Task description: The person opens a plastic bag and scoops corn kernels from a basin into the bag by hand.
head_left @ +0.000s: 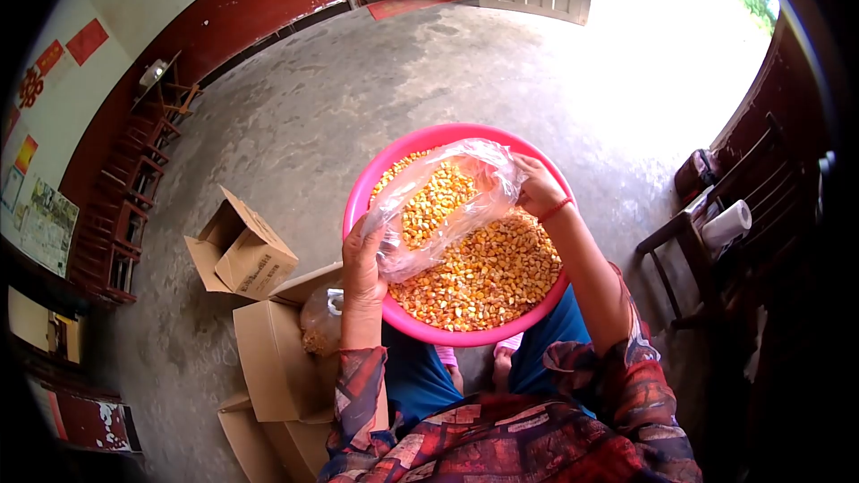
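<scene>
A pink basin point(360, 199) full of loose yellow corn kernels point(488, 277) rests over my knees. Above the kernels, a clear plastic bag point(403, 255) is stretched wide at its mouth, with kernels showing through the opening. My left hand point(361, 264) grips the bag's near left edge, at the basin's left rim. On the other side, my right hand point(540, 186), with a red band at the wrist, pinches the bag's far right edge, inside the basin's right rim.
Open cardboard boxes point(268, 362) stand on the floor at the left, one beside a tied clear bag point(320, 326). Wooden chairs point(121, 241) line the left wall. At the right, a dark chair point(693, 241) holds a white roll point(727, 224).
</scene>
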`<state>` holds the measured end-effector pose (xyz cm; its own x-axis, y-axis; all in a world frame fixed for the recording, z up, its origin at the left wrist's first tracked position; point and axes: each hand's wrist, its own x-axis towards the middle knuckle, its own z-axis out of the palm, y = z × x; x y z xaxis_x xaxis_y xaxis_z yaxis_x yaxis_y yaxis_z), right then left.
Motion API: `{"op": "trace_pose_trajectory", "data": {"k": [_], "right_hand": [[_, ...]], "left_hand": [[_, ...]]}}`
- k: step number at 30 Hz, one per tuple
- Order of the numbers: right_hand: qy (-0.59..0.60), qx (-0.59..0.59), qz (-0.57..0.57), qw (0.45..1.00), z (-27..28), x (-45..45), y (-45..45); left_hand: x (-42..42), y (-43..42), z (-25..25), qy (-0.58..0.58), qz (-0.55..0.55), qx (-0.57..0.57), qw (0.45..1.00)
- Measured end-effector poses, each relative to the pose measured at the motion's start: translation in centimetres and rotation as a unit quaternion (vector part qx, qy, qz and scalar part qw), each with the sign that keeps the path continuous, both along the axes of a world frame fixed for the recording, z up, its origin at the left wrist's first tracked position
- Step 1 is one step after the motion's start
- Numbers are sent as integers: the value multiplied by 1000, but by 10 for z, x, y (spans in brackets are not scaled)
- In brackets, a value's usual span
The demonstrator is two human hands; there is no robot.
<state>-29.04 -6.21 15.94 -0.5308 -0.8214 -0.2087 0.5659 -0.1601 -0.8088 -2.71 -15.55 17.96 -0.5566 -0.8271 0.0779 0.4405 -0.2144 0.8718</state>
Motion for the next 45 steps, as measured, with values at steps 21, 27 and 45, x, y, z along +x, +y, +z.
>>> {"op": "trace_pose_trajectory", "data": {"k": [21,27,45], "right_hand": [[379,206,254,866,78,72,-44],[527,217,187,801,73,53,-65],[140,-93,-31,985,33,-27,-2]], "left_hand": [[-1,-5,-8,46,7,59,997],[-3,1,5,29,4,77,997],[-2,3,10,28,-7,56,998]]}}
